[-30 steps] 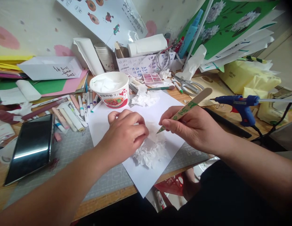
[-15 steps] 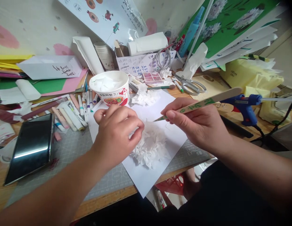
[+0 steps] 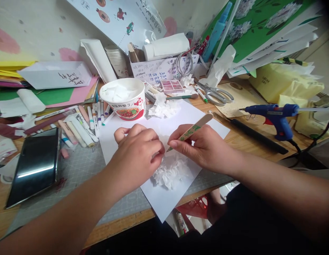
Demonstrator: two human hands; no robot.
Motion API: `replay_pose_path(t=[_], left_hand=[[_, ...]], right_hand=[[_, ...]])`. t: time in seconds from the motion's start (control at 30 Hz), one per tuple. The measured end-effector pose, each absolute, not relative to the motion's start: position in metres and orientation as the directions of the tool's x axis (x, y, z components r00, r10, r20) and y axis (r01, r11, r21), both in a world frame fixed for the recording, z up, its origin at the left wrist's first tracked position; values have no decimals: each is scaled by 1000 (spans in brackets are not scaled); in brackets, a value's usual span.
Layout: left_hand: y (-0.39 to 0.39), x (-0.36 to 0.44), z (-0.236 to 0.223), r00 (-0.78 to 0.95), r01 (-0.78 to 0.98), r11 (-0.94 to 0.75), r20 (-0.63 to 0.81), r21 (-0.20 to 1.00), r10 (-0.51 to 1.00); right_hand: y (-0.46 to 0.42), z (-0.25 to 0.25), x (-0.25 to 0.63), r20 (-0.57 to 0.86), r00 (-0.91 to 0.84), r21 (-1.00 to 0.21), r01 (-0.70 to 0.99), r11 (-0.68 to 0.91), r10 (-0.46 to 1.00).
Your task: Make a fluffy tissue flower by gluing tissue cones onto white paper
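My right hand [image 3: 201, 147] grips a flat wooden craft stick [image 3: 197, 128] with green writing on it, its lower tip pointing down beside my left fingertips. My left hand [image 3: 139, 156] is closed in a pinch, fingers curled downward, and whatever it holds is hidden behind them. Under both hands lies a fluffy clump of crumpled white tissue paper [image 3: 171, 173], partly covered by my fingers. It rests on a white sheet of paper [image 3: 164, 209] turned cornerwise. A second pile of white tissue pieces [image 3: 164, 108] sits farther back on the sheet.
A paper noodle bowl [image 3: 123, 99] with white tissue inside stands behind my left hand. Markers [image 3: 82, 129] and a dark-screened tablet [image 3: 34, 166] lie left. To the right are a blue glue gun [image 3: 276, 118] with its cord, a black bar [image 3: 257, 136] and scissors [image 3: 216, 95].
My right hand has moved left and slightly down, bringing the craft stick's tip to my left fingertips. The left hand has shifted slightly right and down, still pinched.
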State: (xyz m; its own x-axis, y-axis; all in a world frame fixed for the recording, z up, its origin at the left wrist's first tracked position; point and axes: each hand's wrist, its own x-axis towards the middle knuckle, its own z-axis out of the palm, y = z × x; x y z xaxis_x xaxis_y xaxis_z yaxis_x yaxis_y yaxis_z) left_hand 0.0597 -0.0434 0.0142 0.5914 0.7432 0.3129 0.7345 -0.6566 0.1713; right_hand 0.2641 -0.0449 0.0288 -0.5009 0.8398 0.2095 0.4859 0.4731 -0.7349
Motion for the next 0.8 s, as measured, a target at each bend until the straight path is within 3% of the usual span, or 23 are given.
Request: replay_pose_path(t=[0.23, 0.5, 0.6, 0.67, 0.8], left_hand=[[-42, 62, 12, 562, 776, -600, 220, 194, 798], [-37, 62, 6, 494, 825, -537, 235, 177, 837], [-36, 63, 5, 466, 830, -507, 210, 230, 859], [-35, 63, 4, 457, 827, -495, 195, 266, 868], [-33, 62, 5, 448, 811, -477, 164, 338, 879]], right_hand=[[-38, 28, 254, 61, -531, -672, 604, 428, 845], [-28, 30, 244, -76, -520, -645, 676, 356, 851], [-24, 27, 252, 11, -448, -780, 555, 288, 894], [-22, 27, 262, 134, -324, -885, 386, 260, 937], [-20, 32, 286, 329, -128, -927, 148, 346, 936]])
